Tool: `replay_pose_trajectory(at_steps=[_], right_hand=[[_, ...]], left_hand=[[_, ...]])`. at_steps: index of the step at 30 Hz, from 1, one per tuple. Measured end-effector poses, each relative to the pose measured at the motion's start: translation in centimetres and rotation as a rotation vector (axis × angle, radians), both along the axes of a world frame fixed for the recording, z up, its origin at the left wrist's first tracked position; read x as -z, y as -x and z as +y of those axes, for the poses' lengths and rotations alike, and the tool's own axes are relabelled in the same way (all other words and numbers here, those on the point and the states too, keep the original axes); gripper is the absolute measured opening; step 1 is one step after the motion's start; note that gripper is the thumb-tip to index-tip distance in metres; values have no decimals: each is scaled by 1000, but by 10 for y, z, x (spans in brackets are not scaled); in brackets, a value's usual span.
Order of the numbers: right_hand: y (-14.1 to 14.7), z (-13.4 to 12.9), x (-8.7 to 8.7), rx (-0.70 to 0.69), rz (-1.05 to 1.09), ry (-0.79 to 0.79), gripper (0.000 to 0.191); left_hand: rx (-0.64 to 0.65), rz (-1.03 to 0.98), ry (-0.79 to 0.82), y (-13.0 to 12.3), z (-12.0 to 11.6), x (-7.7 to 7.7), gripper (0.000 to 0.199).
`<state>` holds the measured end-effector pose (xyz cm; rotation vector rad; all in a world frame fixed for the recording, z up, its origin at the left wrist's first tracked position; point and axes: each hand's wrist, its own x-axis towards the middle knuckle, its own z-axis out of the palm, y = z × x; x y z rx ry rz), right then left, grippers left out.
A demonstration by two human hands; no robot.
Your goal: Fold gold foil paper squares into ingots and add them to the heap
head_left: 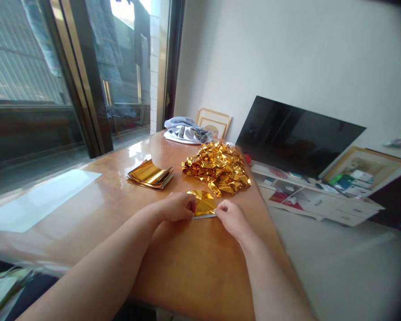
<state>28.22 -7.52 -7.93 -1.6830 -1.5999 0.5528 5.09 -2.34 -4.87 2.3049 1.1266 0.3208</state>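
Observation:
A creased sheet of gold foil paper [201,203] lies on the wooden table [200,267] between my two hands, and a pale strip shows along its near edge. My left hand [180,207] pinches the sheet's left near corner, fingers curled. At the right near corner, my right hand [230,216] grips the same sheet between thumb and fingertips. Just beyond my hands rises a heap of folded gold foil pieces [220,167]. To the left sits a stack of flat gold foil sheets [149,174], their edges curling up.
A white sheet [47,200] lies at the table's left. Folded clothes [185,130] rest at the far end, with picture frames [215,121] behind. Right of the table stand a white low cabinet [321,203] and a large television [300,133]. Glass sliding doors [76,80] are on the left.

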Motion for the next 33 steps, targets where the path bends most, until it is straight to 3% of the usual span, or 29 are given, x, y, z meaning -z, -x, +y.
replay_pose_trajectory(at_steps=[5,9,13,18,23,28,33], right_hand=[[6,-8,-14,36,179,-14,13],[11,-12,-25,103,405,2,17],[16,-13,-31,139,632,-81,22],[21,-13,-32,91,878,-142,28],[31,-16,-30,-8,985,-94,30],[38,-19,-28,-66,936,32,31],[37,-20,-26,2,775,23,33]], left_hand=[[-63,-133,29,-3,1,0,22],[-264,-328,14,-5,4,0,28],[-423,-642,249,-6,2,-2,48],[-300,-851,689,-13,-6,-5,56],[-193,-1062,828,-24,-9,-2,43],[-279,-1151,676,-25,-5,-1,27],[-342,-910,197,-22,-1,-1,12]])
